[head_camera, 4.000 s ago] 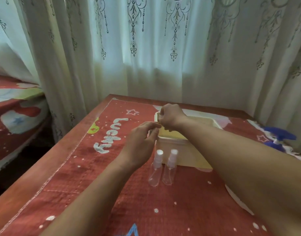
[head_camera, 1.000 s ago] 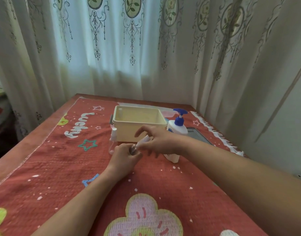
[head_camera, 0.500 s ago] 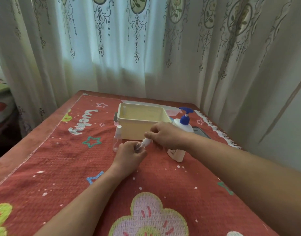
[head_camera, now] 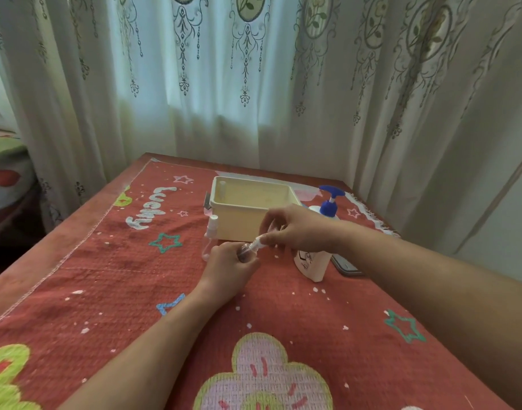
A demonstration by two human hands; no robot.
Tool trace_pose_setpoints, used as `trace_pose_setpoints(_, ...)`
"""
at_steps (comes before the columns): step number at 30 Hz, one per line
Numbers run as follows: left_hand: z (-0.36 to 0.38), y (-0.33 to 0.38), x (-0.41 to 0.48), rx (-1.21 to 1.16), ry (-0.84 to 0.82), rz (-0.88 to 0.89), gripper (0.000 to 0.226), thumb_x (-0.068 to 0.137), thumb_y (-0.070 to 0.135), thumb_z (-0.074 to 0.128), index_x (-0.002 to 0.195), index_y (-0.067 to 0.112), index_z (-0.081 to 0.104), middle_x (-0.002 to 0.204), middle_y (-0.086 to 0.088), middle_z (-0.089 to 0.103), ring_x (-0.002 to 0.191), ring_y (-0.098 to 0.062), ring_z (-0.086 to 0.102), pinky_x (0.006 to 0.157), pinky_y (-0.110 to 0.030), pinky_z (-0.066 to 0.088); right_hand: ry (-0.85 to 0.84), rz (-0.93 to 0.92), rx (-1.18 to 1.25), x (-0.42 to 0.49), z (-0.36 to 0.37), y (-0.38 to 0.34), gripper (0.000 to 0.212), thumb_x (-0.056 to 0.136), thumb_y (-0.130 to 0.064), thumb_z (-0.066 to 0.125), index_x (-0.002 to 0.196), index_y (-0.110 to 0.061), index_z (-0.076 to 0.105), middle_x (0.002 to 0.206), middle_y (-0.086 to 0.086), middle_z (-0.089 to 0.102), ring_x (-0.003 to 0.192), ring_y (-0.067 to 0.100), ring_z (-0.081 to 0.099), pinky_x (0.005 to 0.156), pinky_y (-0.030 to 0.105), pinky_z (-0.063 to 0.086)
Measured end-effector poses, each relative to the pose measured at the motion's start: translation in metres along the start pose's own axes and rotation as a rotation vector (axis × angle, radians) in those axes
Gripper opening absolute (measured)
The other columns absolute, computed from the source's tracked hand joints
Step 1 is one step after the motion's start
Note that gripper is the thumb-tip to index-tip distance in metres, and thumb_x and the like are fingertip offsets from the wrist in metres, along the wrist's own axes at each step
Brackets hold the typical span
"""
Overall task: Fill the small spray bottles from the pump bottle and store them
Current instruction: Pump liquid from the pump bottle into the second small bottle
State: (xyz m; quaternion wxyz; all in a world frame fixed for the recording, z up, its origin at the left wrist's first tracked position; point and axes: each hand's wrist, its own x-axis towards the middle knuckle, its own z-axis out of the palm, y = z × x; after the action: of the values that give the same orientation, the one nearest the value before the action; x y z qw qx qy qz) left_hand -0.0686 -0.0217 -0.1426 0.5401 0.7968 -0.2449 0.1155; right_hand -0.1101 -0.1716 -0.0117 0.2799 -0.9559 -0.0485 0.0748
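My left hand [head_camera: 228, 266] is closed around the body of a small clear spray bottle [head_camera: 245, 251], tilted toward the right. My right hand [head_camera: 295, 229] pinches that bottle's white spray cap [head_camera: 258, 241] between fingertips. A second small spray bottle [head_camera: 210, 238] stands upright just left of the cream plastic bin [head_camera: 224, 213]. The white pump bottle [head_camera: 314, 263] with a blue pump head [head_camera: 330, 202] stands right of the bin, partly hidden behind my right hand.
A red patterned cloth [head_camera: 135, 276] covers the table. A dark flat phone-like object [head_camera: 347, 266] lies right of the pump bottle. Patterned curtains [head_camera: 253, 84] hang close behind the table. A bed [head_camera: 5, 173] is at the far left.
Four seconds ago both hands were at the bin with two spray bottles standing in front of it. Since then one bottle has come into my left hand, and my right hand stays at its cap.
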Motion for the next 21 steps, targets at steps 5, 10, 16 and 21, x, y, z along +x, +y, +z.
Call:
trace_pose_setpoints(5,0.001,-0.003,0.002,-0.031,0.086,-0.028,0.046,0.079,0.007,0.067,0.046,0.021,0.037,0.041,0.013,0.035,0.043,-0.006,0.032,0.047,-0.018,0.025,0.056,-0.073,-0.357,-0.012,-0.023,0.001,0.02,0.094,-0.039,0.067,0.111,-0.027,0.07,0.094,-0.016,0.065,0.086,0.0,0.061,0.066,0.014,0.045)
trace_pose_setpoints(10,0.003,-0.006,0.004,-0.112,0.196,-0.049,0.048,0.084,0.01,0.07,0.05,0.02,0.038,0.047,0.012,0.035,0.047,-0.005,0.03,0.05,-0.022,0.026,0.131,-0.073,-0.651,-0.01,-0.025,0.013,0.016,0.097,-0.038,0.062,0.108,-0.027,0.063,0.1,-0.005,0.067,0.089,0.016,0.065,0.074,0.033,0.057)
trace_pose_setpoints(16,0.003,-0.007,0.002,-0.1,0.2,-0.047,0.039,0.082,0.018,0.077,0.056,0.017,0.049,0.048,0.013,0.043,0.047,-0.001,0.04,0.049,-0.016,0.031,0.109,-0.007,-0.707,0.012,0.021,0.041,0.019,0.1,-0.034,0.056,0.106,-0.017,0.062,0.105,0.006,0.066,0.093,0.024,0.062,0.08,0.04,0.055)
trace_pose_setpoints(21,0.005,-0.008,0.001,-0.124,0.134,-0.008,0.038,0.086,0.019,0.074,0.06,0.027,0.048,0.049,0.021,0.048,0.05,0.0,0.043,0.053,-0.015,0.031,0.097,-0.015,-0.752,0.037,0.045,0.051,0.019,0.099,-0.033,0.053,0.107,-0.018,0.061,0.112,0.009,0.065,0.102,0.031,0.063,0.076,0.039,0.049)
